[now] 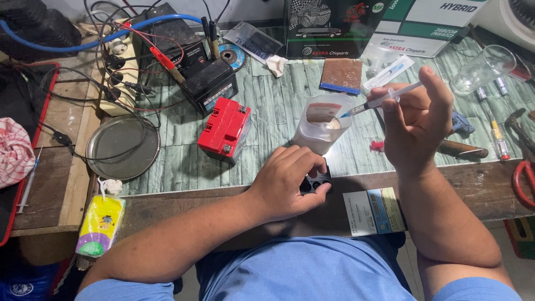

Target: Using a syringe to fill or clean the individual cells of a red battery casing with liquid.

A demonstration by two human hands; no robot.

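Syringe [384, 100] sits pinched in your right hand [415, 125], tip over the plastic measuring cup [321, 129] mid-desk [267, 111]; your left hand [287, 181] fingers clench a small black battery [316, 182] at the near edge.

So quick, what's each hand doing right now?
Left hand: closed on a small black battery at the table edge.
Right hand: closed on a syringe, tip over a plastic cup.
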